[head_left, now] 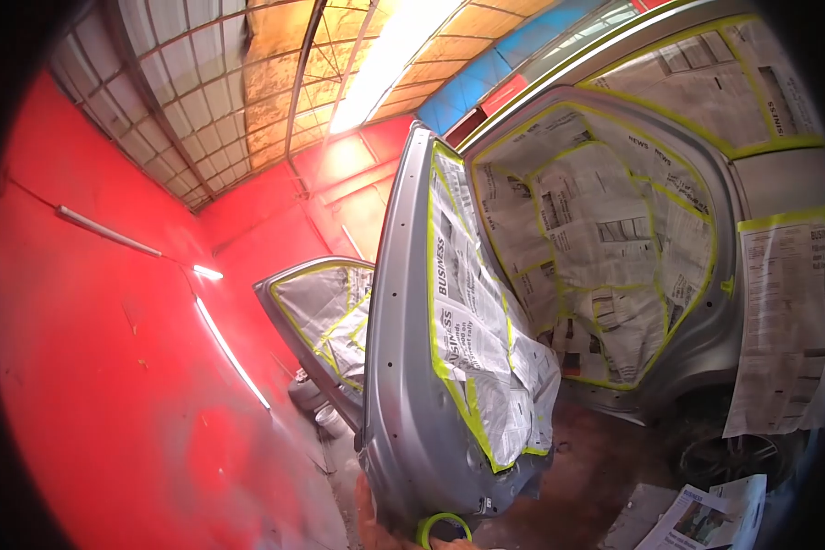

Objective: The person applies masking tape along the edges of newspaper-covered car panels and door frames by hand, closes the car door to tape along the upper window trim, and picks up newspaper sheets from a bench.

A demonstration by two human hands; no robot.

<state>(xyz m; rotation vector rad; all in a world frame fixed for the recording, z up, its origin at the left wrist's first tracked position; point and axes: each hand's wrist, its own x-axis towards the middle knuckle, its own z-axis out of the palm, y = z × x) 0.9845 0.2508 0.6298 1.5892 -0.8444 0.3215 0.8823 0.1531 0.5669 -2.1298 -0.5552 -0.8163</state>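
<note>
A grey car door (399, 367) stands swung out in front of me, its inner side covered with newspaper (472, 312) held by yellow-green tape. My left hand (367, 518) lies against the door's lower left edge, fingers stretched upward; part of it is hidden. At the bottom of the view, my right hand (454, 544) is closed on a roll of yellow-green masking tape (423, 532), just below the door's lower end. Most of that hand is cut off by the frame.
Newspaper (605, 220) also covers the rear door opening. Another papered door (325, 312) stands open beyond. A wheel (733, 454) is at right, with loose newspaper sheets (706, 522) low down. A white bucket (330, 420) sits by the red wall (128, 367).
</note>
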